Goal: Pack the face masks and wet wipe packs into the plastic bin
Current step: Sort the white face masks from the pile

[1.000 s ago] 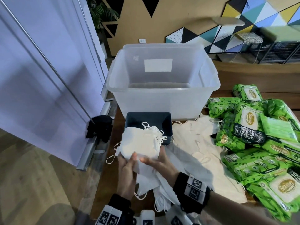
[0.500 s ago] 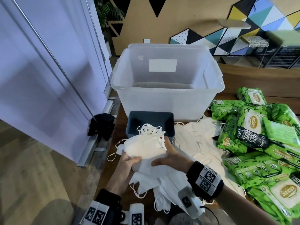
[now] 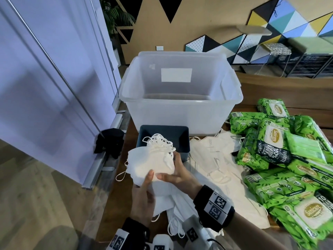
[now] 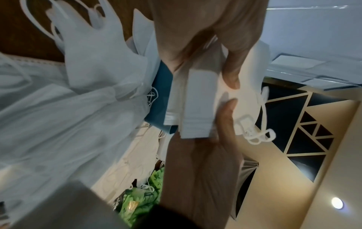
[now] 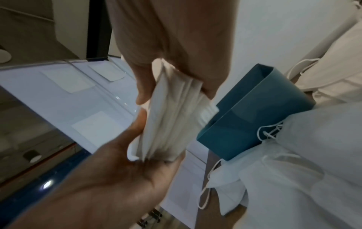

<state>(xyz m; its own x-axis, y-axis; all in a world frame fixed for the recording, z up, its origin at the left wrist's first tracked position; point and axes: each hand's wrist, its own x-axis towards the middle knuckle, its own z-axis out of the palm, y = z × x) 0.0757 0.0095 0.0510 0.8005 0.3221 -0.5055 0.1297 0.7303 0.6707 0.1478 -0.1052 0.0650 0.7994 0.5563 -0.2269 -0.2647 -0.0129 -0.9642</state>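
Note:
Both hands hold a stack of white face masks (image 3: 151,163) just above the table, in front of a small blue-grey box (image 3: 182,141). My left hand (image 3: 146,179) grips the stack's near edge, thumb on top. My right hand (image 3: 173,175) pinches its right side. The left wrist view shows the stack (image 4: 195,100) edge-on between the left hand (image 4: 221,124) and the right hand (image 4: 215,62). In the right wrist view the stack (image 5: 170,124) sits in the right hand (image 5: 141,139). The clear plastic bin (image 3: 180,112) stands behind the box. Green wet wipe packs (image 3: 281,159) are piled at the right.
Loose white and cream masks (image 3: 216,159) lie spread on the wooden table (image 3: 306,114) between the hands and the wipes. A white partition wall (image 3: 54,87) and a black object (image 3: 110,143) are at the table's left edge.
The right hand has slid from under the stack to its right side, and the stack sits slightly squarer between both hands. It stays in front of the blue-grey box.

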